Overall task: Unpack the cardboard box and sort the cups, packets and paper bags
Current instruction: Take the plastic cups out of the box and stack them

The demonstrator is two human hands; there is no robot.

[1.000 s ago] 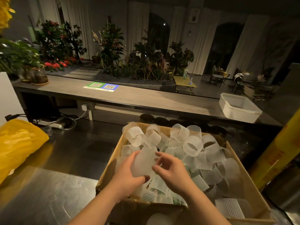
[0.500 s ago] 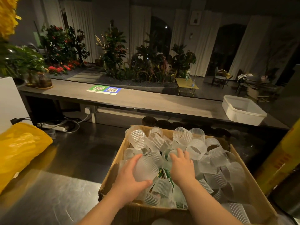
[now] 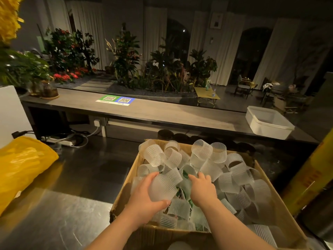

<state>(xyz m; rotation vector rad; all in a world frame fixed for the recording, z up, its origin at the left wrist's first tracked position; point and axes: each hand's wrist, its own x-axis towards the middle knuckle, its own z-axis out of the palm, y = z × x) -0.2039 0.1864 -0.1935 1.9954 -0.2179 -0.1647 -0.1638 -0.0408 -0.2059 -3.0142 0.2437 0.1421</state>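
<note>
An open cardboard box (image 3: 126, 192) stands on the steel counter in front of me, heaped with several frosted, ribbed plastic cups (image 3: 201, 152). My left hand (image 3: 144, 201) is wrapped around one frosted cup (image 3: 163, 186) at the box's left side. My right hand (image 3: 202, 190) reaches down among the cups in the middle, its fingertips buried beside a green-printed packet (image 3: 185, 173); what it touches is hidden. No paper bags are visible.
A yellow plastic bag (image 3: 21, 168) lies on the counter at left. A long grey shelf (image 3: 162, 114) runs behind, bearing a white tub (image 3: 268, 121) at right and a QR-code sign (image 3: 115, 100). A yellow column (image 3: 310, 177) stands close at right.
Both hands have pushed forward and down into the box. The left hand still holds its cup; the right hand went from hovering beside it to digging among the cups.
</note>
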